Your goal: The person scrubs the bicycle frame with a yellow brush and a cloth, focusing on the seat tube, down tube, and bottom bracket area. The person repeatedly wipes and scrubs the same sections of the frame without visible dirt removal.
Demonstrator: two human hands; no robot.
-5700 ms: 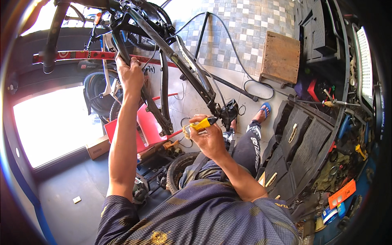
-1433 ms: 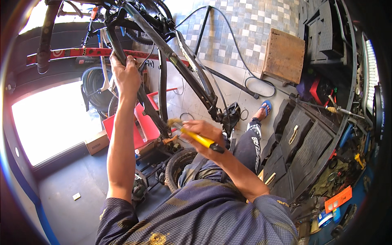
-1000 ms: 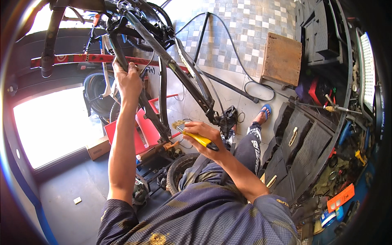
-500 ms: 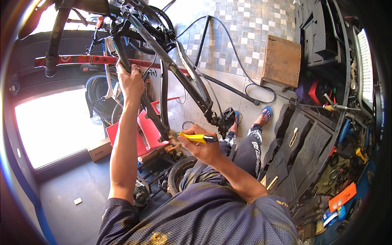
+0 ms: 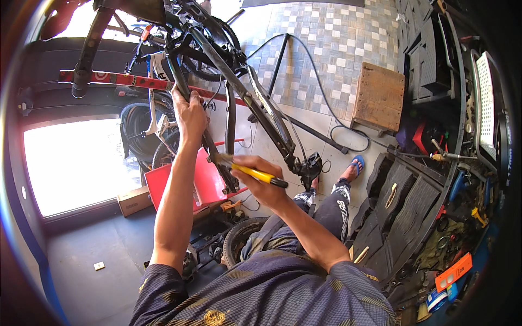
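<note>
A dark bicycle frame (image 5: 243, 95) hangs at a slant in front of me, its tubes running from upper left toward the middle. My left hand (image 5: 190, 117) is closed around one of its left tubes. My right hand (image 5: 262, 182) grips the yellow handle of a brush (image 5: 254, 174) with a black end. The light bristles, slightly blurred, are against or very close to the same tube, below my left hand. A black derailleur (image 5: 311, 167) sits at the lower end of the right-hand tube.
A red chair (image 5: 202, 182) stands behind the frame's lower end, beside a cardboard box (image 5: 135, 201). A tyre (image 5: 239, 236) is close to my legs. To the right are a wooden box (image 5: 379, 96), a dark wooden cabinet (image 5: 399, 209) and a bench cluttered with tools (image 5: 454, 225).
My right hand has moved the brush up the tube, away from its lower end. My left hand keeps its hold. The whole view has shifted slightly.
</note>
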